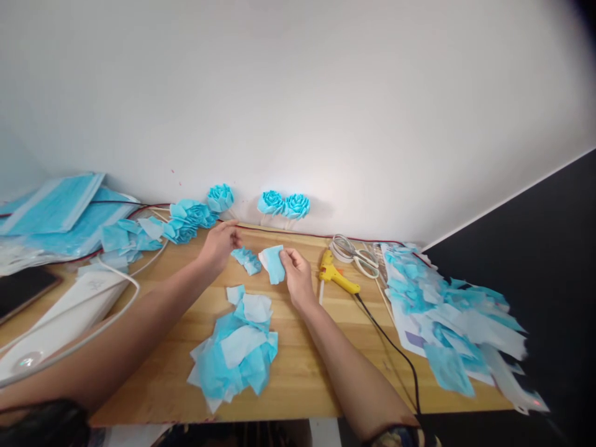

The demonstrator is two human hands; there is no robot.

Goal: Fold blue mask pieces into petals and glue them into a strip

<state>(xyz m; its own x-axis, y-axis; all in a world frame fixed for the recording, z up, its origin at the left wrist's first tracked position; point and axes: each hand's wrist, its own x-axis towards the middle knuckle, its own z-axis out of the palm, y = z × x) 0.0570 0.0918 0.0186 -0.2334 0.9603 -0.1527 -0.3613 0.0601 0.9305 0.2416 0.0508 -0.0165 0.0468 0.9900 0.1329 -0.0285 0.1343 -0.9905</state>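
Observation:
My right hand [298, 276] pinches a small blue-and-white piece of mask fabric [274, 264] between thumb and fingers, held above the wooden table. My left hand [222, 244] is near the wall with its fingers loosely bent and apart, and nothing shows in it. Just beside its fingers, a crumpled blue strip [246, 261] lies on the table. Close above that hand, a blue fabric rose [220, 197] leans against the wall on a thin stem. A loose heap of cut blue and white pieces [237, 351] lies in front of me, between my forearms.
Two more roses [284, 205] lean on the wall. Right of my hand are a yellow glue gun [338, 273], scissors [365, 261] and a scrap pile [447, 316]. At left are blue masks [56, 205], a white power strip [69, 316] with a cable, and a phone [23, 288].

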